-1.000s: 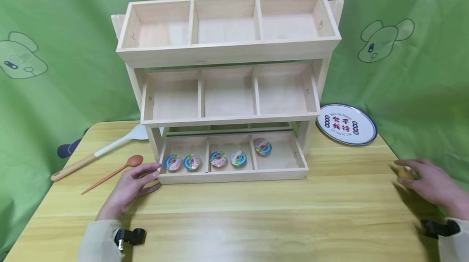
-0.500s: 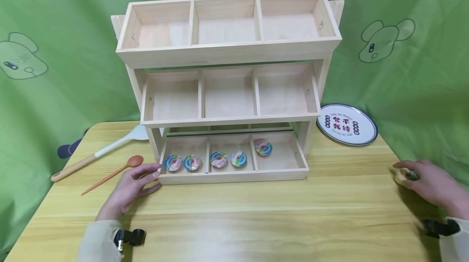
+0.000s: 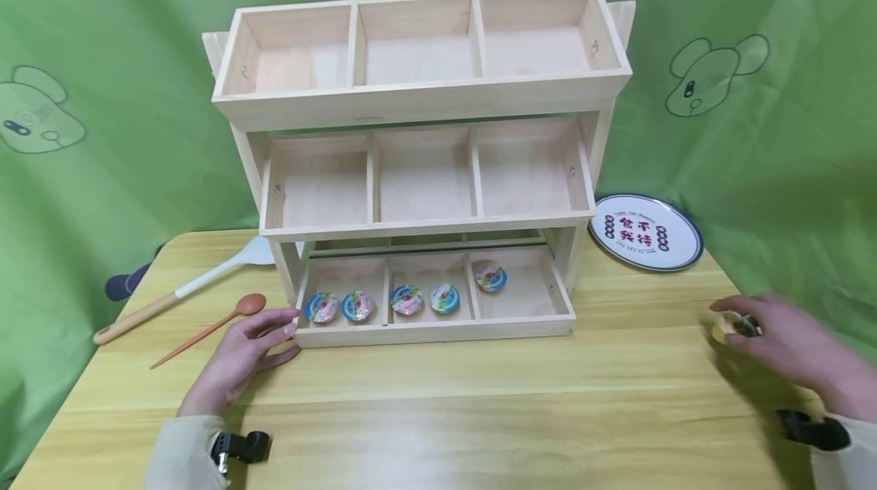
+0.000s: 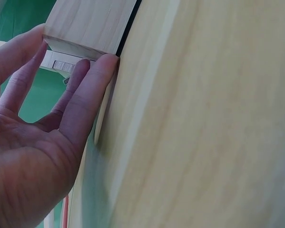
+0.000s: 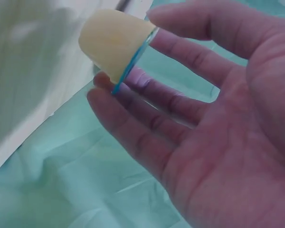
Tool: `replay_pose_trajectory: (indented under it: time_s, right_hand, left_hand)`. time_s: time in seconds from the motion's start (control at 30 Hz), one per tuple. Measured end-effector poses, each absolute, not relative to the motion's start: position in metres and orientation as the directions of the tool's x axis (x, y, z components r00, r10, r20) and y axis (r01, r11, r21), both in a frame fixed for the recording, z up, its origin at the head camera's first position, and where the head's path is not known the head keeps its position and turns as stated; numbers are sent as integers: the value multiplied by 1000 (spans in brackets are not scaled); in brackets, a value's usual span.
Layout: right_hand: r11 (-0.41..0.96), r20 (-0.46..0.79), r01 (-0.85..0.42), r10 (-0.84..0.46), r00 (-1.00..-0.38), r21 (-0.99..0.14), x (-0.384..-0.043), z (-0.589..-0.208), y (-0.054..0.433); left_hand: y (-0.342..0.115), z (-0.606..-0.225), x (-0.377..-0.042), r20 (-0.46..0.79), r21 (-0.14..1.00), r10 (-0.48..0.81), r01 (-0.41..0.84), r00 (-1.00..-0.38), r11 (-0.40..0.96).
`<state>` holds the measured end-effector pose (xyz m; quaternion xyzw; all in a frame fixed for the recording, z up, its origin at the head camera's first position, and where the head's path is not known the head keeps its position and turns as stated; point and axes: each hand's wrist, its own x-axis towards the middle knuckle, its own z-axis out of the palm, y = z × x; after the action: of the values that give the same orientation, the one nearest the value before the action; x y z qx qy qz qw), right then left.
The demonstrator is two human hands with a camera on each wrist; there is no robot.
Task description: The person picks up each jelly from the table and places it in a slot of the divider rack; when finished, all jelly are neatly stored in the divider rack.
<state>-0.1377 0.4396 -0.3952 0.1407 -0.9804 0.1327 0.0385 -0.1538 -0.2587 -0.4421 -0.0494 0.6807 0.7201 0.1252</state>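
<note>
A three-tier wooden rack (image 3: 418, 106) stands on the table, each tier split into three compartments. Small foil-lidded jelly cups lie in its bottom tray (image 3: 438, 332): two in the left compartment, two in the middle, and one jelly cup (image 3: 490, 276) in the right. My left hand (image 3: 236, 361) holds the left front corner of that tray, its fingertips at the upper and lower edges in the left wrist view. At the table's right side, my right hand (image 3: 788, 342) pinches another jelly cup (image 5: 116, 40) by its rim, the pale yellow body pointing away from the palm.
A white plate (image 3: 646, 233) with red characters lies right of the rack. To the left are an orange spoon (image 3: 251, 303) and a white spatula (image 3: 205, 277) with a wooden handle. Green cloth (image 3: 740, 147) hangs behind and beside the table.
My right hand has moved left with the jelly cup, which shows more clearly now. My left hand has stayed at the tray corner. The head view has shifted slightly.
</note>
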Motion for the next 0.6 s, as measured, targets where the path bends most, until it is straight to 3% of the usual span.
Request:
replay_pose_trajectory:
  time_s: [0.6]
  right_hand:
    - [890, 109, -365, -348, -931, -274, -141, -394, 402]
  left_hand:
    - [-260, -443, -155, -234, 970, 124, -240, -964, -39]
